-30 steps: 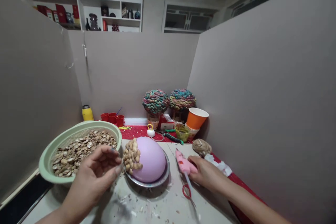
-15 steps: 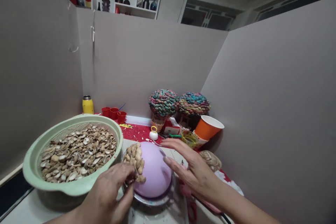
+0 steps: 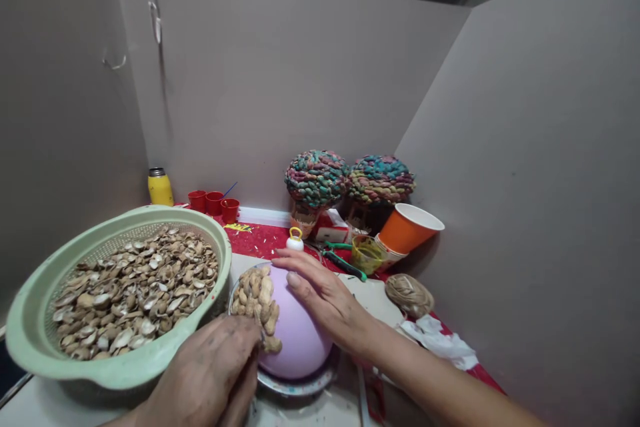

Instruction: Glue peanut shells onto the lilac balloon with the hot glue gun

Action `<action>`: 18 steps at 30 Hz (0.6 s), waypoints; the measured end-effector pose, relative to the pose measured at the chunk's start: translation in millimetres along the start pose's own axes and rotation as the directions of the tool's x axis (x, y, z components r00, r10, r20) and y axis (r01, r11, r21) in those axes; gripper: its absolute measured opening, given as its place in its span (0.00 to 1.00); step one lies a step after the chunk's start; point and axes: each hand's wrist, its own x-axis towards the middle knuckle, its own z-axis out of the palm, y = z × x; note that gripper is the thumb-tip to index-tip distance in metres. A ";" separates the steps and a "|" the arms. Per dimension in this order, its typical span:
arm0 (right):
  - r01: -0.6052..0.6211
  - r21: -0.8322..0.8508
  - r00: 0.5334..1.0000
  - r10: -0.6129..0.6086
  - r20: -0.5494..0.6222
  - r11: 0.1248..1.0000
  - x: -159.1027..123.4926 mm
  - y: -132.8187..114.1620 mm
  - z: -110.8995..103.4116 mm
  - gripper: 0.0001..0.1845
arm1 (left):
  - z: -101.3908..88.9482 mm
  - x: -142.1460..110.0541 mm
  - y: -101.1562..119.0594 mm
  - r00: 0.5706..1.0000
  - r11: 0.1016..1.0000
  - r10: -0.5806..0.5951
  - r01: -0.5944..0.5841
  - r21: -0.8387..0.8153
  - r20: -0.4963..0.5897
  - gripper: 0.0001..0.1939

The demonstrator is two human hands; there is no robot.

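A purple balloon (image 3: 296, 340) rests in a shallow metal-looking bowl (image 3: 300, 387) in front of me. Peanut shells (image 3: 257, 297) cover its left side in a close patch. My left hand (image 3: 213, 363) is at the lower left edge of that patch, its fingers curled together against the shells. Its fingertips are hidden, so what they pinch does not show. Across the balloon's upper right lies my right hand (image 3: 325, 293), fingers stretched out and holding nothing. To the left stands a green colander (image 3: 37, 333) full of loose peanut shell halves (image 3: 145, 287).
Behind the balloon are a white object with a yellow loop (image 3: 295, 240), two colourful shell-covered balls (image 3: 317, 179) and green-handled pliers (image 3: 345, 260). An orange paper cup (image 3: 407, 230) and a twine ball (image 3: 410, 295) lie right. Red cups (image 3: 214, 203) and a yellow bottle (image 3: 160, 187) stand back left.
My right hand has moved left and down onto the balloon's top. My left hand stays at the shell patch, its fingers turned further out of sight. The camera view has tilted down.
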 end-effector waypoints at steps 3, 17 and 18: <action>0.000 0.006 1.000 0.000 -0.010 1.000 1.0 0.1 0.9 0.23 | 0.4 -0.3 -0.6 0.999 0.999 0.006 -0.007 0.044 0.034 0.29; 0.050 0.003 0.997 -0.050 -0.052 0.999 -1.3 -0.4 3.0 0.21 | 3.1 4.2 -2.1 0.992 0.994 0.021 -0.035 0.103 0.128 0.22; 0.053 0.003 0.997 -0.053 -0.054 0.999 -1.4 -0.6 3.0 0.21 | 2.8 3.9 -2.1 0.993 0.992 0.023 -0.037 0.117 0.120 0.23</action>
